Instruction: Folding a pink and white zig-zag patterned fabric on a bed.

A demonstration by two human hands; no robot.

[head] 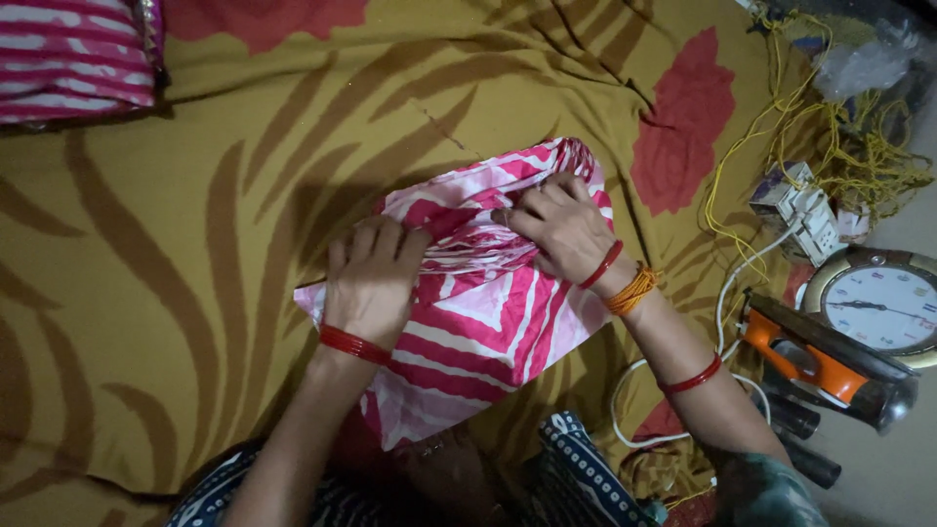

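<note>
The pink striped cloth [478, 303] is being folded, partly gathered; pleats are being pinched by left hand [374, 278] and right hand [564, 229] fingers, lower half unfolded.

A bed spread with a mustard-yellow sheet [195, 293], patterned with brown stripes and red flowers, carried nearly everything. Near its middle lay a folded pink-and-white striped cloth [478, 322], bunched into pleats along its upper part. A second striped pink-and-white bundle [73, 54] lay at the sheet's far left corner. Along the right edge lay a tangle of yellow wire [859, 146], a white power strip [800, 210] with its white cord [727, 293], an orange clothes iron [820, 361] and a round clock [883, 304].
</note>
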